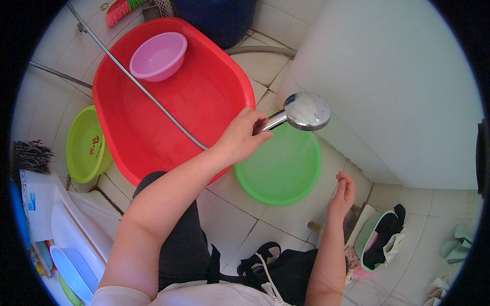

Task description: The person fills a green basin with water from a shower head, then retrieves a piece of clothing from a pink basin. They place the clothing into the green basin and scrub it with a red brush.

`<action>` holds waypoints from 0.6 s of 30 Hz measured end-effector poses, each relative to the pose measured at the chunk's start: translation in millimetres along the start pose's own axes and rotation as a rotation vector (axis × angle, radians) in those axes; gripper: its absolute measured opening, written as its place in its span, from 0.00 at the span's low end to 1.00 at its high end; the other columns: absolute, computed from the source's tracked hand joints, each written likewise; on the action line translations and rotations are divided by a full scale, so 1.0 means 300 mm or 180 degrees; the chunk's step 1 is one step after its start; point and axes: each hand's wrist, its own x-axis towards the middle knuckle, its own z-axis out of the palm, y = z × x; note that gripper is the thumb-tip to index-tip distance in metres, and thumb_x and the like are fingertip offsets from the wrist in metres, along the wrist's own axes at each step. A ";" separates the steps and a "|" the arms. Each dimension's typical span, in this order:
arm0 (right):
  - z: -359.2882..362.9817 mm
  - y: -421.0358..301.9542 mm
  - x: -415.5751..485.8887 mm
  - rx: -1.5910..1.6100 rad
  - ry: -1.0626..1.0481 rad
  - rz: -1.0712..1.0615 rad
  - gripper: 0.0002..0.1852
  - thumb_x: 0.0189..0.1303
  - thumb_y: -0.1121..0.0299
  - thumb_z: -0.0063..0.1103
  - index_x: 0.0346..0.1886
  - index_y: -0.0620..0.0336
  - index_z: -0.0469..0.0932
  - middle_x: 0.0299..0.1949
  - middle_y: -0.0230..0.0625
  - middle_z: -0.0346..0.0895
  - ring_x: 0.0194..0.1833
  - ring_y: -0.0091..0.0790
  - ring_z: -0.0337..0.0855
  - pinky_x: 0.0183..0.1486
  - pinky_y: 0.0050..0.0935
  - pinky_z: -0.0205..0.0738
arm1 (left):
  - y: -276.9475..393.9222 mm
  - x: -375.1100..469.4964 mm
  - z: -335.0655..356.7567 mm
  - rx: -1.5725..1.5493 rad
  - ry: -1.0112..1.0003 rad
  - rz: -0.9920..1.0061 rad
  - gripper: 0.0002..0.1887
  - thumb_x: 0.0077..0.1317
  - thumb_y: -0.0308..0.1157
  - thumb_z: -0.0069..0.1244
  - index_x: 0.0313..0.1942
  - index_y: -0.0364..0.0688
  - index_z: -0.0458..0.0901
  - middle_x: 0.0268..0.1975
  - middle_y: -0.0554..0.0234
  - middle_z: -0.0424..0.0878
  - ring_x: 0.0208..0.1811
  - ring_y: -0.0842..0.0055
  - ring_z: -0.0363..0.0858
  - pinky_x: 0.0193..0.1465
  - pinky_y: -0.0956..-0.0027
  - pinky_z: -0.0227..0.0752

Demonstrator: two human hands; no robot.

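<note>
My left hand (243, 134) grips the handle of a chrome shower head (307, 111), tilted over a round green plastic basin (277, 172) on the tiled floor. Fine water streams fall from the head into the basin. A grey metal shower hose (141, 86) runs from the upper left down to my left wrist, which hides its end. My right hand (342, 195) hovers to the right of the green basin, fingers loosely bent, holding nothing. Beside the green basin lies a large red plastic tub (172, 114) with a small pink bowl (159, 57) in it.
A yellow-green basin (86, 145) leans left of the tub. A dark blue barrel (214, 19) and a floor hose (262, 49) lie beyond. A large white smooth-sided object (383, 88) fills the right. A pale green basin of clothes (377, 241) and a blue basin (72, 271) are nearer.
</note>
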 end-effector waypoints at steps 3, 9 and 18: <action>-0.001 -0.003 0.001 -0.0077 -0.0021 -0.0020 0.11 0.75 0.71 0.45 0.49 0.65 0.77 0.46 0.34 0.79 0.50 0.26 0.76 0.60 0.29 0.68 | 0.005 0.000 -0.001 -0.0004 0.0081 -0.0022 0.15 0.61 0.29 0.59 0.45 0.33 0.76 0.42 0.52 0.73 0.42 0.64 0.76 0.47 0.63 0.72; -0.002 0.006 0.004 -0.0107 -0.0020 -0.0028 0.11 0.75 0.71 0.45 0.49 0.65 0.77 0.46 0.34 0.79 0.51 0.26 0.76 0.60 0.29 0.68 | 0.005 0.003 -0.014 0.0373 0.0219 0.0117 0.15 0.60 0.28 0.59 0.45 0.32 0.77 0.42 0.50 0.74 0.43 0.61 0.76 0.48 0.62 0.71; -0.003 0.017 0.006 -0.0055 -0.0034 -0.0036 0.11 0.75 0.71 0.45 0.49 0.65 0.78 0.46 0.34 0.79 0.51 0.26 0.76 0.61 0.28 0.67 | -0.021 0.010 -0.018 0.0589 0.0255 0.0212 0.16 0.60 0.26 0.59 0.47 0.32 0.78 0.41 0.53 0.73 0.42 0.65 0.76 0.47 0.65 0.72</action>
